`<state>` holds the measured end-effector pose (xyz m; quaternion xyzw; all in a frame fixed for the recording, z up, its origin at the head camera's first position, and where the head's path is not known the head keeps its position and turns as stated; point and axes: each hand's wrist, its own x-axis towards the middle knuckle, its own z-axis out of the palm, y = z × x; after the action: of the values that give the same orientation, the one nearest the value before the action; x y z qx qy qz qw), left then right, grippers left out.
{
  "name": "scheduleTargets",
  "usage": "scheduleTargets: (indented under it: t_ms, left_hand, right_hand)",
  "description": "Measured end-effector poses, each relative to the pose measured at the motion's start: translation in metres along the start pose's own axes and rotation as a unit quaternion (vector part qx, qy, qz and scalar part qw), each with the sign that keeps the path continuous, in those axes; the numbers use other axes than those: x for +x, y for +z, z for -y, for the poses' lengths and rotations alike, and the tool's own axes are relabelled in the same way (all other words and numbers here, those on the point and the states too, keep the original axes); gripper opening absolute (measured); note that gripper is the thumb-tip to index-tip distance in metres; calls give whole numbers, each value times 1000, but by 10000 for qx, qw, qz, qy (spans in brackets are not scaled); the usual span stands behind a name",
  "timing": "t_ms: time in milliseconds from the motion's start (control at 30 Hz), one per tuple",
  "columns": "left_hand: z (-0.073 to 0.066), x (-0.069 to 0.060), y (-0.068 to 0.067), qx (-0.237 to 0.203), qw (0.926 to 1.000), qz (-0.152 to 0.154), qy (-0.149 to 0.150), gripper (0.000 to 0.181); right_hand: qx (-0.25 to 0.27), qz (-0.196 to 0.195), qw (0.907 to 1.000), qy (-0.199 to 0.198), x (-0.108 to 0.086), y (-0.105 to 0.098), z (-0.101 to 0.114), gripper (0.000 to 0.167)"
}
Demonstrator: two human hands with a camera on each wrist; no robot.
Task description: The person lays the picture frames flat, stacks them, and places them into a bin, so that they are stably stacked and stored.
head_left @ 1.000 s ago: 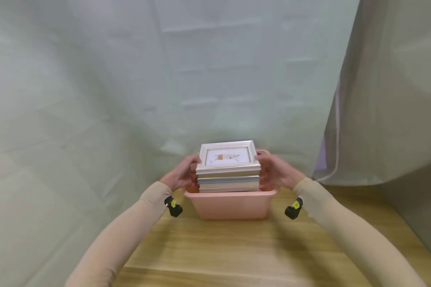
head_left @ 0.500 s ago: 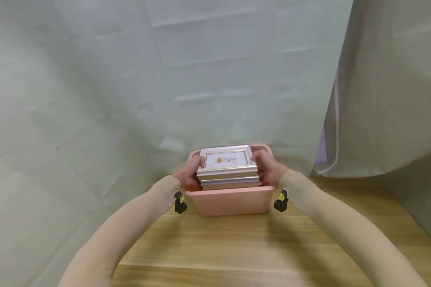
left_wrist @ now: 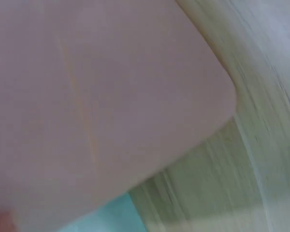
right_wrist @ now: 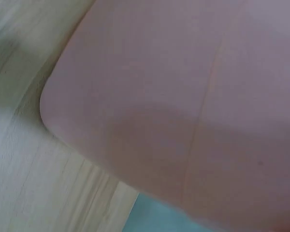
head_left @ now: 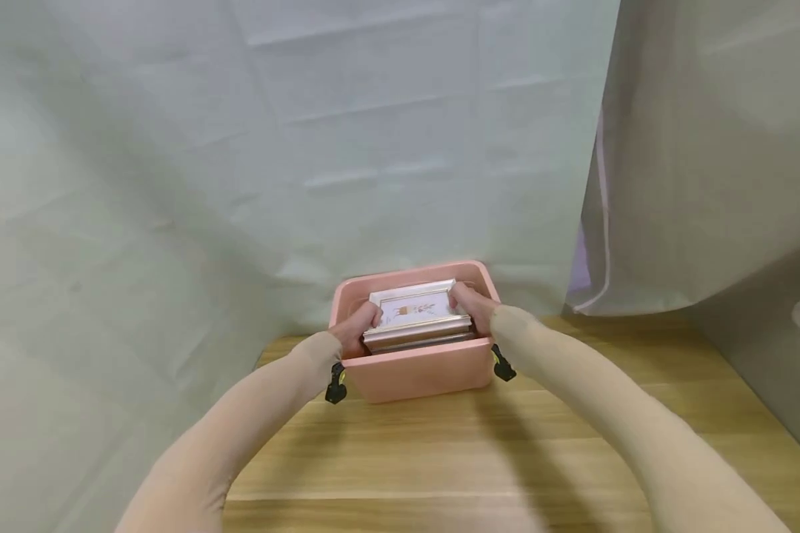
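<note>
A stack of picture frames (head_left: pixel 415 306) sits inside a pink plastic bin (head_left: pixel 420 376), its top below the rim. The top frame is white with a gold edge and a small plant-like picture. At the stack's left end my left hand (head_left: pixel 356 327) grips it, thumb over the top frame. My right hand (head_left: pixel 472 305) holds the opposite end the same way. The other fingers of both hands are hidden down in the bin. Both wrist views mostly show the bin's outer wall (left_wrist: pixel 116 92). Whether the stack touches the bin's floor cannot be seen.
The bin stands on a light wooden table (head_left: pixel 413 459). Right behind it hangs a pale grey-green curtain (head_left: pixel 387 148), which continues along the left. A darker grey curtain (head_left: pixel 693 170) hangs at the right.
Both hands have lowered the stack of picture frames from above the bin's rim down into the bin. The bin now appears slightly turned.
</note>
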<state>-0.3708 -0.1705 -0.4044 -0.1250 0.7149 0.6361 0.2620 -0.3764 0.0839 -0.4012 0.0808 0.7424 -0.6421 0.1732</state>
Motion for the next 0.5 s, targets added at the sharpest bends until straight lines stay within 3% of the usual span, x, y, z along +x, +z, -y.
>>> scheduleTargets:
  t_ms: [133, 233, 333, 433, 500]
  left_hand:
    - [3, 1, -3, 447, 9987, -193, -175, 34]
    - [4, 2, -3, 570, 9973, -269, -388, 58]
    - [6, 2, 0, 489, 9972, -228, -514, 75]
    - [6, 1, 1, 446, 9971, -289, -553, 71]
    - [3, -1, 0, 442, 9968, -380, -551, 65]
  right_hand:
    - [-207, 183, 9988, 401, 4, 7, 0, 37]
    - [-300, 381, 9967, 656, 2, 8, -2, 68]
    - [-411, 415, 9963, 625, 0, 7, -5, 88]
    - [-356, 296, 9977, 501, -2, 7, -6, 85]
    - [-260, 245, 9983, 460, -2, 7, -6, 65]
